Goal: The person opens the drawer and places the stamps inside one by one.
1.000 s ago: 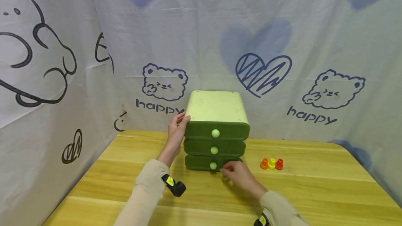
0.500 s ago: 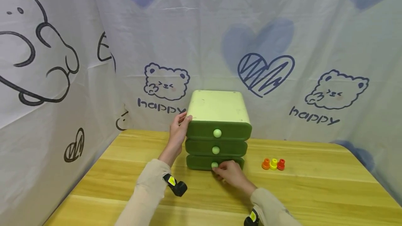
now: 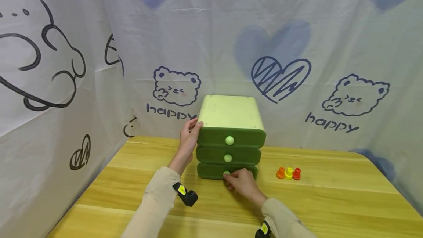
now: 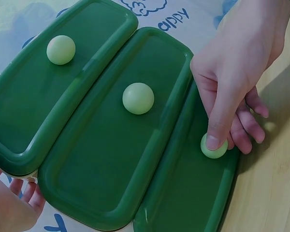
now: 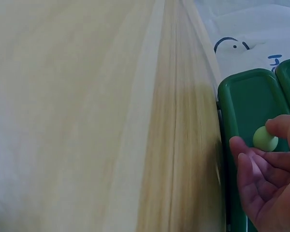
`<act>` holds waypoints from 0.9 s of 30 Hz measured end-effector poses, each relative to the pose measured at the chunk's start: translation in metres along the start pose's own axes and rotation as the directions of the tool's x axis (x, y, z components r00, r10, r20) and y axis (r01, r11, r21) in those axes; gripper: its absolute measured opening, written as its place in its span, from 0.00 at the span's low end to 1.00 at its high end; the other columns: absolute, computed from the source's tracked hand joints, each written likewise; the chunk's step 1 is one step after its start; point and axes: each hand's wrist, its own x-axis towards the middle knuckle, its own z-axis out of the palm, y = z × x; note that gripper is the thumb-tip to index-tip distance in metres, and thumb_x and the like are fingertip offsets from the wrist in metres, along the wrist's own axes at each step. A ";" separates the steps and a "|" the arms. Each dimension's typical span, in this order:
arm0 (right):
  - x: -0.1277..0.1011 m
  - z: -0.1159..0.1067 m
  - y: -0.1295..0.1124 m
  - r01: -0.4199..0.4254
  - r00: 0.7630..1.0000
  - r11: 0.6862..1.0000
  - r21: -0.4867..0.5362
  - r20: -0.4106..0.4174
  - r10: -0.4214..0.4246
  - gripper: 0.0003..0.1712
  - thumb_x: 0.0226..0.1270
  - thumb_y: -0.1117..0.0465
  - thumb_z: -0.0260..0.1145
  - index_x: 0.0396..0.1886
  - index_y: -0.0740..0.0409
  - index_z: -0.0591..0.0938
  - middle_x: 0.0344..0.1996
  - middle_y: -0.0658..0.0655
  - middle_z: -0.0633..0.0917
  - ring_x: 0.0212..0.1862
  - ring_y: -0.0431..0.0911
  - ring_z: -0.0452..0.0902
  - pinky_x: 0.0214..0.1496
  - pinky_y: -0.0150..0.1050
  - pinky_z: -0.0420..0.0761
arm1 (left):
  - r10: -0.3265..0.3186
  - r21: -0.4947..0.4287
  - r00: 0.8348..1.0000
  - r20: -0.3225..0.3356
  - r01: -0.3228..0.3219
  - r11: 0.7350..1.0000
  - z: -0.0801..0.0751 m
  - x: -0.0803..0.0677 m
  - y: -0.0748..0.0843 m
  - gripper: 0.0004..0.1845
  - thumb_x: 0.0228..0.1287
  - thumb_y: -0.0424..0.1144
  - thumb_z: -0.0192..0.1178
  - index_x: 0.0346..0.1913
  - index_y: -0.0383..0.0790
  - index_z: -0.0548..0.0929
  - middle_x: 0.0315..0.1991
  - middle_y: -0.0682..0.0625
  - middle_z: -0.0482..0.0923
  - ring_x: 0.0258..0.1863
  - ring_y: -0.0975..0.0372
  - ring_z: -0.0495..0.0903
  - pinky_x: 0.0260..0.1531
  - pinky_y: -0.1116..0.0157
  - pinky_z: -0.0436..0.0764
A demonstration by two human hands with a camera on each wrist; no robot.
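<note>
A small three-drawer cabinet (image 3: 231, 111) with a pale green top and dark green fronts stands on the table, each drawer bearing a round light green knob. My left hand (image 3: 189, 140) rests against its left side near the upper front corner, the thumb by the top drawer's edge. At the bottom drawer (image 3: 209, 171), my right hand (image 3: 243, 184) pinches the knob (image 4: 213, 149) between thumb and fingers. The right wrist view has the thumb above this knob (image 5: 266, 139) and fingers below it. All three drawer fronts sit in line, one above another.
Right of the cabinet, three small cone-shaped pieces stand side by side: orange (image 3: 280, 173), yellow (image 3: 288, 173) and red (image 3: 296, 173). A printed white curtain (image 3: 218, 47) hangs close behind the cabinet and along the left of the wooden table (image 3: 317, 201).
My right hand has moved left along the bottom drawer front to its knob and now pinches it. The left hand stays at the cabinet's side. The head view has shifted slightly.
</note>
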 end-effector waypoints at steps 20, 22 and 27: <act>-0.011 0.002 -0.004 -0.005 1.000 0.997 -0.071 -0.019 0.004 0.20 0.65 0.52 0.66 0.19 0.61 0.88 0.13 0.51 0.83 0.17 0.42 0.78 0.19 0.36 0.77 | 0.007 0.019 1.000 0.010 -0.007 1.000 -0.001 0.000 -0.002 0.29 0.66 0.46 0.56 0.66 0.35 0.68 0.63 0.38 0.67 0.61 0.48 0.65 0.61 0.50 0.66; -0.013 0.002 -0.004 -0.010 1.000 0.997 -0.070 -0.022 0.008 0.20 0.65 0.52 0.66 0.19 0.60 0.88 0.13 0.51 0.83 0.17 0.42 0.78 0.18 0.36 0.77 | -0.005 0.017 1.000 0.014 0.005 1.000 -0.001 0.000 -0.002 0.29 0.66 0.46 0.56 0.67 0.36 0.68 0.63 0.39 0.66 0.61 0.49 0.65 0.60 0.49 0.67; -0.018 0.002 -0.006 0.012 1.000 0.996 -0.085 -0.027 -0.014 0.20 0.66 0.51 0.65 0.19 0.59 0.88 0.13 0.50 0.83 0.17 0.42 0.78 0.18 0.35 0.76 | -0.006 0.015 1.000 0.005 0.006 1.000 0.000 -0.001 -0.002 0.30 0.65 0.46 0.56 0.67 0.37 0.68 0.63 0.39 0.66 0.61 0.49 0.66 0.60 0.49 0.67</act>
